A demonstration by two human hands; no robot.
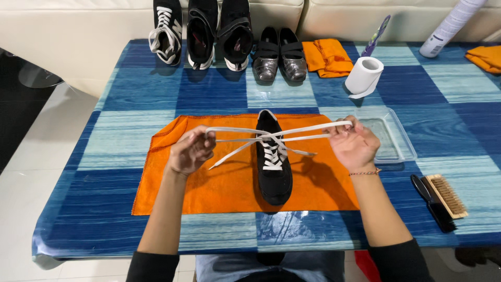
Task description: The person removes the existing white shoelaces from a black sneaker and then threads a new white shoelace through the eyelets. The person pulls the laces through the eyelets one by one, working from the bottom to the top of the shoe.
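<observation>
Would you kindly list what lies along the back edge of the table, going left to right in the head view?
Laced black sneaker → two black strap shoes → pair of grey shoes → folded orange cloth → paper roll → white spray can.

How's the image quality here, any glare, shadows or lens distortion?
Head view: sharp and evenly lit; soft shadows fall on the orange cloth beside the black sneaker and under the right hand; faint glare on the glossy tablecloth at the near edge; wide-angle lens bows the table's edges.

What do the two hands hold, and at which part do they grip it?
Each holds one white lace of the black shoe: the left hand and the right hand each pinch a loop, pulled sideways.
</observation>
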